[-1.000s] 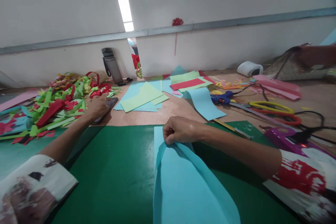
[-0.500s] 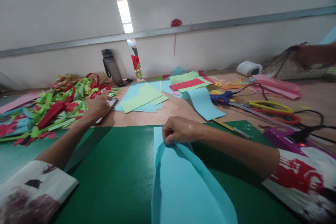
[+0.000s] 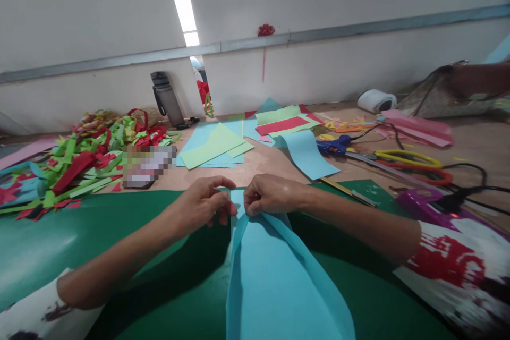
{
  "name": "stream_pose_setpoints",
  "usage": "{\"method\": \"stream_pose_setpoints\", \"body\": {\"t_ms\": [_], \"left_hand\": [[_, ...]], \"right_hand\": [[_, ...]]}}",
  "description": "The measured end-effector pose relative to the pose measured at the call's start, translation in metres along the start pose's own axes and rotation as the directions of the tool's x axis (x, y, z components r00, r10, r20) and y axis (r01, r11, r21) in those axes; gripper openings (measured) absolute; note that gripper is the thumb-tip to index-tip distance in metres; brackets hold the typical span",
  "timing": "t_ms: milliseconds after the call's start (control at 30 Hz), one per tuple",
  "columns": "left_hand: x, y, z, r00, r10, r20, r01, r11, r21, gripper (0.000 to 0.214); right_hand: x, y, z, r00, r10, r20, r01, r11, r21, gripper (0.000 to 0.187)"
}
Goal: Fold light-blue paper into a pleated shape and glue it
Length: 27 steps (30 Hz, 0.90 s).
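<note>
A long light-blue sheet of paper (image 3: 287,287) runs from the near edge up the green mat (image 3: 175,281), its sides curling upward. Pinched in my right hand (image 3: 274,194) is the paper's far part, where the fold gathers. My left hand (image 3: 207,202) hovers just left of that spot, fingers apart and slightly bent, holding nothing. Its fingertips are close to the paper's left edge; whether they touch it I cannot tell. Behind my left hand lies a phone (image 3: 147,170), blurred out, beside the heap of paper scraps.
Red and green paper strips (image 3: 83,164) pile up at left, near a grey bottle (image 3: 169,98). Green sheets (image 3: 215,146) lie ahead. On the right are a pencil (image 3: 346,190), a blue glue gun (image 3: 334,146), scissors (image 3: 410,158) and a purple power strip (image 3: 422,204) with cables.
My left hand has left the phone and come right and nearer, beside the blue paper. My right hand keeps its pinch on the sheet in the same place.
</note>
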State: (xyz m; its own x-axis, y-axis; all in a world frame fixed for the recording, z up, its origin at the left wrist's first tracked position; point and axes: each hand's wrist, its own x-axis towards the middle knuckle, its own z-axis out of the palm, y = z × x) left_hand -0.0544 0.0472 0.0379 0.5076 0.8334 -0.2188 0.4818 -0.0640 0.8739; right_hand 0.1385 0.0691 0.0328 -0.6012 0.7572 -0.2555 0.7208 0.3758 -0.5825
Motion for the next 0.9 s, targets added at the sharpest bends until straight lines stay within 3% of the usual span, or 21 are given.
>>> {"method": "stream_pose_setpoints", "body": {"t_ms": [133, 200, 267, 333, 433, 633, 733, 900], "left_hand": [[-0.007, -0.001, 0.011, 0.99, -0.066, 0.129, 0.069, 0.997, -0.02, 0.016], [-0.007, -0.006, 0.013, 0.988, 0.015, 0.153, -0.026, 0.997, 0.067, 0.015], [-0.005, -0.014, 0.013, 0.973, 0.182, 0.145, -0.209, 0.957, 0.201, 0.015], [-0.003, -0.024, 0.013, 0.921, 0.37, 0.124, -0.389, 0.847, 0.362, 0.016], [-0.003, -0.038, 0.013, 0.805, 0.572, 0.156, -0.558, 0.642, 0.527, 0.018], [-0.008, -0.045, 0.01, 0.615, 0.713, 0.337, -0.608, 0.157, 0.778, 0.024], [-0.006, -0.045, 0.007, 0.555, 0.76, 0.337, -0.61, 0.097, 0.786, 0.022], [0.0, -0.045, 0.006, 0.536, 0.774, 0.338, -0.635, 0.106, 0.765, 0.02]], "right_hand": [[0.0, -0.001, 0.001, 1.0, 0.001, -0.013, -0.002, 1.0, -0.019, 0.011], [0.0, -0.002, 0.001, 1.0, 0.003, -0.026, -0.003, 0.999, -0.034, 0.011], [0.0, -0.001, 0.002, 0.999, 0.005, -0.037, -0.006, 0.999, -0.046, 0.011], [0.0, -0.001, 0.003, 0.999, 0.005, -0.042, -0.007, 0.999, -0.05, 0.011], [0.0, 0.0, 0.003, 0.999, 0.002, -0.041, -0.004, 0.999, -0.045, 0.01], [0.001, 0.001, 0.002, 0.999, 0.004, -0.044, -0.006, 0.999, -0.036, 0.01], [0.002, 0.002, 0.003, 0.999, 0.0, -0.043, -0.002, 0.999, -0.032, 0.01], [0.003, 0.003, 0.004, 0.999, 0.006, -0.052, -0.007, 1.0, -0.018, 0.009]]}}
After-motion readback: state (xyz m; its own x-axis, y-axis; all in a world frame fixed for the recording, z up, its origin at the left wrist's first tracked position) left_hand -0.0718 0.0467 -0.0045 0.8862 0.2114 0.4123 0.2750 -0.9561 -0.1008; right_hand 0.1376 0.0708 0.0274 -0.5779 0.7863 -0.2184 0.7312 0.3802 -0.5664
